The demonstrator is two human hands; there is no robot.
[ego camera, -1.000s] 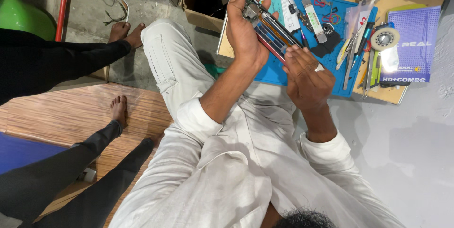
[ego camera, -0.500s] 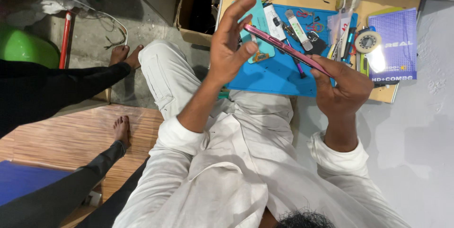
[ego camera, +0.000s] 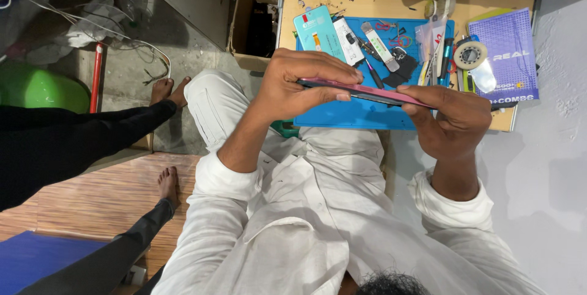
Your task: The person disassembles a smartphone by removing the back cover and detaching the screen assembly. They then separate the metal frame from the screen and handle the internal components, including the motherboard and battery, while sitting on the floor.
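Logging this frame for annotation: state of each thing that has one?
phone: edge-on, held at both ends, above the mat
left hand: fingers closed on phone
right hand: fingers closed on phone
blue mat: flat on table, strewn with tools
tape roll: lying flat
cardboard box: open

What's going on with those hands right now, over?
Left hand and right hand grip opposite ends of pink phone, edge-on. Held above blue mat. Nothing between hands.

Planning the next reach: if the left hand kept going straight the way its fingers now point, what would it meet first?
Probably the right hand: the left hand points along the phone toward it. Depth is hard to judge.
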